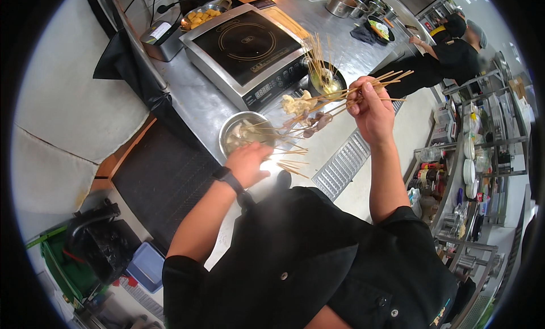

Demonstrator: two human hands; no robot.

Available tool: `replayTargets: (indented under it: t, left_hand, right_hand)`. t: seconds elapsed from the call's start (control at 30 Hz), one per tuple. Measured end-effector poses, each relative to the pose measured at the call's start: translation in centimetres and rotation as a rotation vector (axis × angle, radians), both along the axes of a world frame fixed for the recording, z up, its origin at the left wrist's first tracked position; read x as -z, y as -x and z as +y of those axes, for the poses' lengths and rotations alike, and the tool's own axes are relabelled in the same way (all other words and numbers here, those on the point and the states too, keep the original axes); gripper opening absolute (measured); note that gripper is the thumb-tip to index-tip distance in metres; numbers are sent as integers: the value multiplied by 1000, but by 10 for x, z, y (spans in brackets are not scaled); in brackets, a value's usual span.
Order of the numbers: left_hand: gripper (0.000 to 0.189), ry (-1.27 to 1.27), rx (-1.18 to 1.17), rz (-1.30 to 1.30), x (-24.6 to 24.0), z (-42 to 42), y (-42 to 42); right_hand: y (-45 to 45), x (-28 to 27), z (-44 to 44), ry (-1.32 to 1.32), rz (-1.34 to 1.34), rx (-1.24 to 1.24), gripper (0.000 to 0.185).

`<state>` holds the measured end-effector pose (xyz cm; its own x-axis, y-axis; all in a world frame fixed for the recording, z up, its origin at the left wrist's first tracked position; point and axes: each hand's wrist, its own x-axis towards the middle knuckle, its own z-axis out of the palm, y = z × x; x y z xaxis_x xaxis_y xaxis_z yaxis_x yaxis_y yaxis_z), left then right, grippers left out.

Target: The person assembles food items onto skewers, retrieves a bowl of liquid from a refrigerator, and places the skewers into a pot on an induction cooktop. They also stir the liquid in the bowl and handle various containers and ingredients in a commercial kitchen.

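My right hand (371, 109) is raised over the floor beyond the counter's edge, gripping a bundle of bamboo skewers (394, 78). Pale, folded food pieces (297, 103) and darker greyish ones (317, 123) are threaded on their far ends. My left hand (250, 162), a dark band at its wrist, is at the near rim of a round steel pot (221, 137). Liquid and pale skewered food (243, 132) are in that pot, and several skewer ends (294, 164) stick out past its rim. Whether my left fingers hold anything is hidden.
An induction cooker (245, 52) stands on the steel counter (193, 103). Beside it is a dark pan (336, 80) with upright skewers in yellowish liquid. Fried cubes (202, 19) fill a metal bowl behind. Two people (455, 56) stand at right, near shelving (468, 158); a floor grate (340, 165) lies below.
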<state>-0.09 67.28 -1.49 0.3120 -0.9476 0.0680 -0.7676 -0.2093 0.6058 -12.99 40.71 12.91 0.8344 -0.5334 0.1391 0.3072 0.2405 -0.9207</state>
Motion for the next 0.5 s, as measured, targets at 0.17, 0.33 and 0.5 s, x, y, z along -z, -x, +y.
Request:
replayTargets:
  t: [0.17, 0.33, 0.5]
  left_hand:
    - [15, 119, -188, 86, 12, -19, -8]
    - [16, 139, -370, 227, -6, -13, -62]
    - [20, 91, -462, 586, -7, -7, -84]
  right_hand:
    - [3, -3, -1, -1, 5, 47, 19]
    - [1, -5, -4, -35, -40, 44, 19]
    - [3, -8, -5, -62, -70, 41, 20]
